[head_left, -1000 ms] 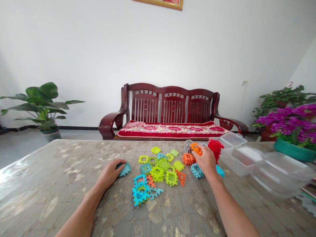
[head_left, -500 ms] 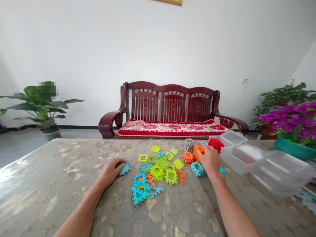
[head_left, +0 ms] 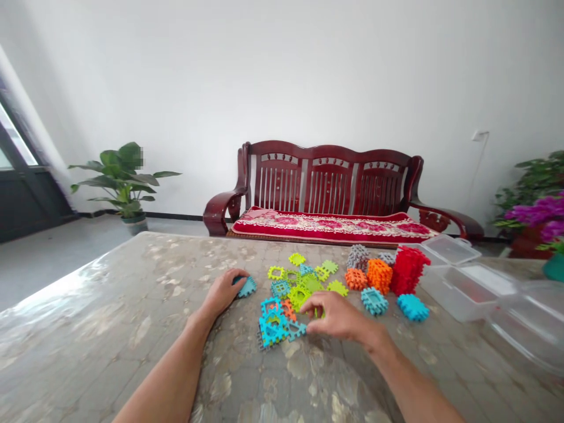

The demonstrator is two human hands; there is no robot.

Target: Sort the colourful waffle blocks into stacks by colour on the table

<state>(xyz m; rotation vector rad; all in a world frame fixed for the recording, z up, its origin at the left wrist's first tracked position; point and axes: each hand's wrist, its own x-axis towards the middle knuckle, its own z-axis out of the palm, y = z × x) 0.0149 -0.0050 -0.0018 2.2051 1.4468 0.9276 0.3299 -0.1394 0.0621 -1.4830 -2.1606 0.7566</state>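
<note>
My left hand [head_left: 224, 292] rests on the table with its fingers closed around a blue toothed puzzle tile [head_left: 248, 287], partly hidden by them. To the right lies a loose pile of interlocking plastic tiles. Yellow-green tiles [head_left: 312, 282] make up most of it, and blue tiles [head_left: 272, 329] overlap at its front. My right hand [head_left: 338, 315] hovers over the pile's right side, thumb and fingers apart, with nothing visible between them. Its thumb is close to a blue triangular tile [head_left: 296, 331]; whether they touch I cannot tell. The hand hides some tiles beneath it.
Sorted stacks stand at right: red tiles [head_left: 408, 270], orange tiles [head_left: 379, 276], grey tiles [head_left: 358, 257] and blue tiles [head_left: 413, 307]. Beyond them are clear plastic boxes [head_left: 458, 291] and a flower pot [head_left: 555, 267]. A wooden bench [head_left: 328, 182] is behind the table [head_left: 145, 282].
My right hand has left the orange stack and moved left to the loose pile. My left hand stays at the blue tile. The view has turned to the left.
</note>
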